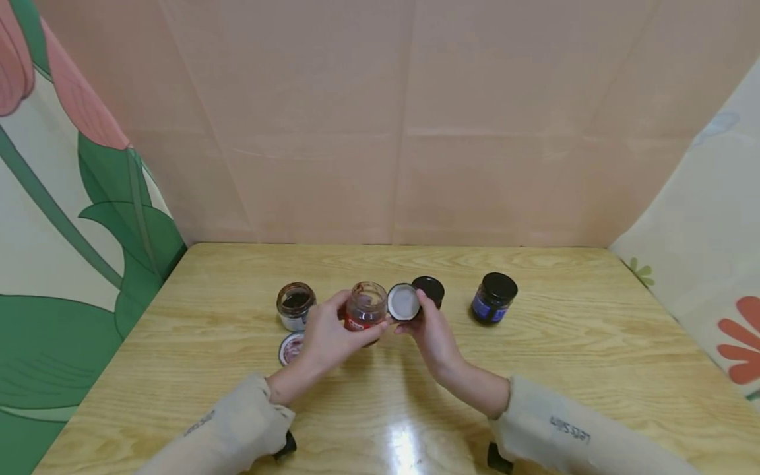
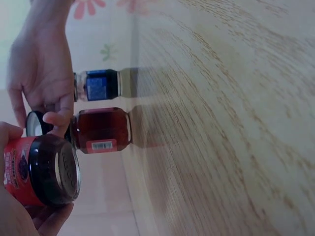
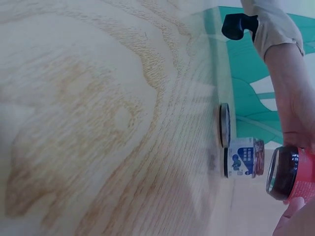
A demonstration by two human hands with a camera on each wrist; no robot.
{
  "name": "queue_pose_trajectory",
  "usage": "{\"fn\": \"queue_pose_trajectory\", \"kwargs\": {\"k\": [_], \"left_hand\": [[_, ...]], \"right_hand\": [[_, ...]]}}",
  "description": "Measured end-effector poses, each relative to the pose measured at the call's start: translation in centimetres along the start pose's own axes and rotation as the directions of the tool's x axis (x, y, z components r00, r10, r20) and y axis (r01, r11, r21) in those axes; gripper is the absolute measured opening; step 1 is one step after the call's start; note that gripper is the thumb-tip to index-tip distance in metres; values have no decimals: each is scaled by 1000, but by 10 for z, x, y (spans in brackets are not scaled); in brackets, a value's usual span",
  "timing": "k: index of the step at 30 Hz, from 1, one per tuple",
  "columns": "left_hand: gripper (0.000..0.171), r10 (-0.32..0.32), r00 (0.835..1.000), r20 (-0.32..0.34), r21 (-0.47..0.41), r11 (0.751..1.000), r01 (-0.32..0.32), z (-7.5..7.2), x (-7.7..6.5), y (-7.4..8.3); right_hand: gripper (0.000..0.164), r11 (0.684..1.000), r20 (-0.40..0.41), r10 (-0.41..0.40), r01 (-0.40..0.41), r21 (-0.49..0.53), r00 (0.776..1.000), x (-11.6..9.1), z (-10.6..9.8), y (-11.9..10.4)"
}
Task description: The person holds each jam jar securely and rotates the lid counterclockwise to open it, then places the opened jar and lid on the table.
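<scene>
My left hand (image 1: 326, 338) grips a glass jar (image 1: 363, 315) with a red label, held above the table with its mouth uncovered. Dark residue clings inside the glass near the rim. Beside that mouth, my right hand (image 1: 438, 343) pinches a round lid (image 1: 404, 302) by its edge, its pale inner side facing the head camera. Lid and jar are very close together; whether they touch, I cannot tell. The left wrist view shows the dark contents and the base of the held jar (image 2: 51, 169). In the right wrist view, the right hand's fingers are mostly out of sight.
An uncovered jar (image 1: 293, 322) with dark residue stands at the left, a loose lid (image 1: 289, 349) lying in front of it. Behind my right hand is a black-lidded jar (image 1: 432, 289), reddish in the left wrist view. Farther right stands a blue-labelled jar (image 1: 490, 310).
</scene>
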State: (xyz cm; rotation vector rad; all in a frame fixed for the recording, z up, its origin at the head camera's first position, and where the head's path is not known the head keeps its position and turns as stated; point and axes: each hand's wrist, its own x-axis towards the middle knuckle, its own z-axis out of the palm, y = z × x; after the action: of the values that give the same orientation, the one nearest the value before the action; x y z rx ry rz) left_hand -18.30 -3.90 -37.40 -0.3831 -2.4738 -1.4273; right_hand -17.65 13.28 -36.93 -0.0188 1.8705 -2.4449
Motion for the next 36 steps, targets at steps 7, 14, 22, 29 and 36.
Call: {"fn": "queue_pose_trajectory", "kwargs": {"k": [7,14,22,29,36], "left_hand": [[52,-35,999,-20,-9,999,35,-1,3,-2],[52,-70,997,-43,1,998,70,-1,6,-4],[54,-43,995,-86,48,998,47,-1,8,-6],[52,-61,994,-86,61,996,67,0,12,-9],[55,-100,992,-74,59,993,104,0,15,-12]], "right_hand": [[54,995,-28,21,-24,-93,999,0,-4,4],[52,994,-39,44,-48,-103,998,-2,-5,5],[48,990,-54,38,-45,-135,998,-3,-6,8],[44,974,-111,44,-68,-216,993,-6,-5,10],[41,947,-133,35,-75,-311,990,-7,-5,11]]}}
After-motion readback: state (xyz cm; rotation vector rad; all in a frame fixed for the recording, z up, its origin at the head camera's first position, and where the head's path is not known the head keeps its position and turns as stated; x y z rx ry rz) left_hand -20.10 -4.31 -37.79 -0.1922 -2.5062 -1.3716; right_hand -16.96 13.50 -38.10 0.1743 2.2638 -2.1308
